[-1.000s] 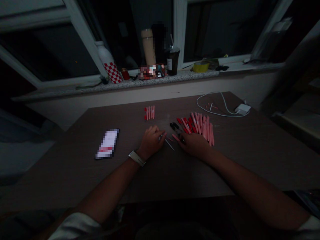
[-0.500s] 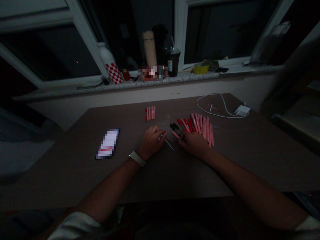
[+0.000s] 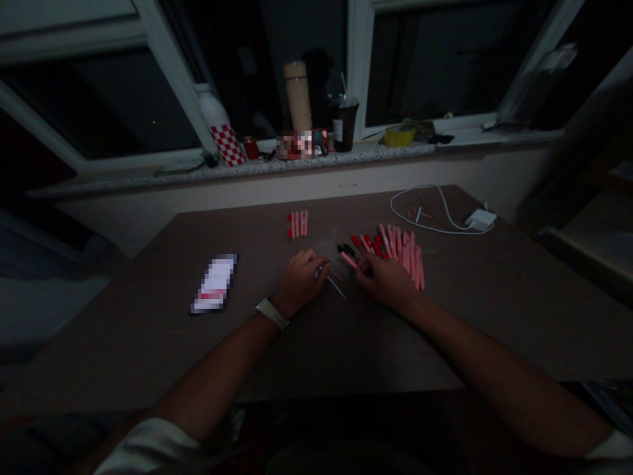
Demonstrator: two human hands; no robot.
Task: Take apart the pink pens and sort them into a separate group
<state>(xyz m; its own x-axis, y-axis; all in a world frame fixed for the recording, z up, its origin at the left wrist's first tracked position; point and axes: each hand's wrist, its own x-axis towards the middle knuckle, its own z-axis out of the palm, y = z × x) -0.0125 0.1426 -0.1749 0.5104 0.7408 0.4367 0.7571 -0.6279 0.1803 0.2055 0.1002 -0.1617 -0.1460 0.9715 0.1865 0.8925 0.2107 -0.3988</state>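
Right hand [image 3: 384, 280]: I see thumb and fingers pinched tight on pink pen barrel [image 3: 349, 259], tip slanting up-left beside black pen caps [image 3: 347, 250]. Bunched pink pens [image 3: 408, 256] lie just beyond that hand on table [image 3: 306, 356]. Left hand [image 3: 302, 278]: fingers curled, thumb near forefinger; from my end, cannot tell whether they grip small grey piece [image 3: 322, 268] at fingertips. Slim white rod [image 3: 337, 287] lies between hands. Farther out, short row of pink barrels [image 3: 299, 224].
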